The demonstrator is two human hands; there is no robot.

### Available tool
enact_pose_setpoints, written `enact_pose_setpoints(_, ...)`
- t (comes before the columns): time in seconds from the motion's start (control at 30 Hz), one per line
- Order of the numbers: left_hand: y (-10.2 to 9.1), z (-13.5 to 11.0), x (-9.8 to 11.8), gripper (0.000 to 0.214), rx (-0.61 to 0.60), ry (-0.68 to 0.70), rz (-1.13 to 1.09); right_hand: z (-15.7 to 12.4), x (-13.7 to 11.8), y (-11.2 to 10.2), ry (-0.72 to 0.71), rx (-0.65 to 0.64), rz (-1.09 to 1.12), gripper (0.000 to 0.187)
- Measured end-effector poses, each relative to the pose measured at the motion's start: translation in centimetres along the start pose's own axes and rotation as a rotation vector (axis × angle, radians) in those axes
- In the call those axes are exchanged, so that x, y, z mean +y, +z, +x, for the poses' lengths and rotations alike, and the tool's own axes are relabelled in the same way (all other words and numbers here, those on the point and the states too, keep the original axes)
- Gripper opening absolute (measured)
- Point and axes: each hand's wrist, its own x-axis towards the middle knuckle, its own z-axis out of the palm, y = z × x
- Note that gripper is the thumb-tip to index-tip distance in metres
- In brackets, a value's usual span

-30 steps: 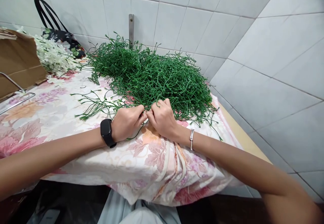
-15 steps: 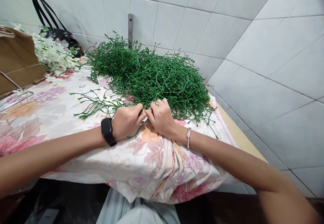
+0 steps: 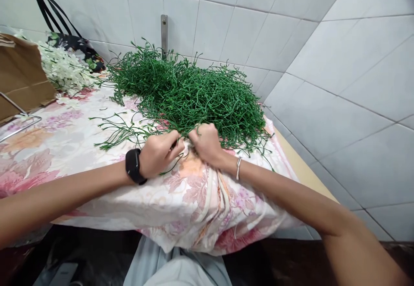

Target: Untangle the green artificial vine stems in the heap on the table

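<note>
A big heap of green artificial flower stems [image 3: 210, 98] lies on the flowered tablecloth [image 3: 129, 206], just beyond both hands. My left hand [image 3: 161, 152], with a black band at the wrist, is closed on a green stem whose thin end curls out below the fingers. Close beside it, a small gap away, my right hand [image 3: 207, 146] is closed in a fist at the heap's front edge, with a bit of green stem showing at its fingers. A loose spread of stems [image 3: 121, 130] lies to the left of my left hand.
At the far left stand a brown cardboard box [image 3: 24, 77] and a bent metal wire [image 3: 27, 124]. White artificial flowers [image 3: 66, 72] and a black floral bag [image 3: 76, 46] lie behind them. A metal bracket [image 3: 164, 36] is fixed to the tiled wall.
My hands have drawn slightly apart, the left one tilting and loosening its upper fingers a little. The view has shifted slightly. The heap looks unchanged.
</note>
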Motion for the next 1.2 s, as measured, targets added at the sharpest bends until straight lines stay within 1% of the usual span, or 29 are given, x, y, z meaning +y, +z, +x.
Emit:
enact_pose_setpoints(0.03, -0.3, -0.2, 0.1, 0.021, 0.022, 0.006, -0.027, 0.1, 0.2, 0.0, 0.059, -0.006, 0.025, 0.031)
enact_pose_setpoints(0.07, -0.6, -0.3, 0.1, 0.021, 0.036, -0.013, -0.061, 0.2, 0.4, 0.0, 0.086, -0.002, 0.049, 0.031)
enact_pose_setpoints(0.1, -0.8, -0.3, 0.1, 0.021, 0.037, -0.062, -0.103, 0.2, 0.4, -0.1, 0.077, 0.009, 0.072, 0.03)
enact_pose_setpoints(0.17, -1.0, -0.1, -0.1, 0.02, 0.014, -0.205, -0.206, 0.2, 0.3, -0.3, 0.019, 0.036, 0.122, 0.027)
enact_pose_setpoints(0.23, -0.9, 0.4, -0.3, 0.021, -0.013, -0.342, -0.327, 0.1, 0.1, -0.5, -0.005, 0.044, 0.169, 0.025)
enact_pose_setpoints(0.3, -0.6, 1.1, -0.7, 0.022, -0.022, -0.446, -0.467, 0.1, -0.1, -0.7, -0.016, 0.053, 0.195, 0.023)
enact_pose_setpoints(0.43, -0.3, 1.9, -1.7, 0.021, -0.058, -0.576, -0.792, 0.1, 0.1, -1.0, -0.012, 0.083, 0.222, 0.023)
enact_pose_setpoints(0.5, -0.3, 2.1, -2.2, 0.02, -0.077, -0.62, -0.913, 0.1, 0.2, -1.0, 0.004, 0.103, 0.247, 0.023)
enact_pose_setpoints(0.6, -0.3, 2.1, -2.8, 0.017, -0.087, -0.65, -1.029, 0.1, 0.3, -1.0, 0.04, 0.143, 0.307, 0.019)
enact_pose_setpoints(0.7, -0.3, 2.1, -3.1, 0.016, -0.098, -0.651, -1.074, 0.0, 0.3, -1.0, 0.077, 0.185, 0.367, 0.012)
enact_pose_setpoints(0.83, -0.3, 2.1, -3.1, 0.018, -0.128, -0.653, -1.073, 0.0, 0.1, -1.3, 0.019, 0.199, 0.379, 0.007)
enact_pose_setpoints(0.97, -0.4, 2.2, -2.9, 0.015, -0.168, -0.648, -1.084, -0.1, 0.0, -1.6, -0.033, 0.21, 0.373, 0.008)
enact_pose_setpoints(1.03, -0.5, 2.2, -2.8, 0.015, -0.179, -0.649, -1.082, -0.1, -0.1, -1.7, -0.051, 0.191, 0.393, 0.011)
enact_pose_setpoints(1.2, -0.4, 2.2, -2.8, 0.015, -0.184, -0.645, -1.077, 0.0, -0.1, -1.7, -0.17, 0.049, 0.486, 0.014)
